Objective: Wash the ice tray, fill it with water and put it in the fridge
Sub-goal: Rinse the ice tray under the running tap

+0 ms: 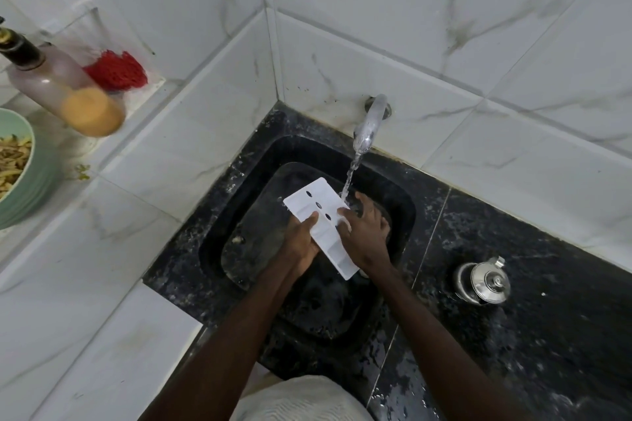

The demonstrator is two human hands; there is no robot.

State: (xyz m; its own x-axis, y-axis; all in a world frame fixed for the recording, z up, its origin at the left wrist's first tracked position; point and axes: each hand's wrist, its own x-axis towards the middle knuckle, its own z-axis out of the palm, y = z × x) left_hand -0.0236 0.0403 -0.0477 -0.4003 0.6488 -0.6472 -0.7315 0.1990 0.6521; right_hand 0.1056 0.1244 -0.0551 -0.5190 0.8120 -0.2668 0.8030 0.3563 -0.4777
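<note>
- I judge the washing step is in hand: the ice tray (325,234) is held tilted over the black sink (246,188), its far corner under water running from the tap (369,123).
- My left hand (301,241) grips the tray's left edge, fingers curled over it; my right hand (366,232) curls round the right edge beside the stream.
- Next, I reckon: rinse every side, then level the tray for filling.

Black counter (564,335) bears a lidded steel pot (484,282).
</note>
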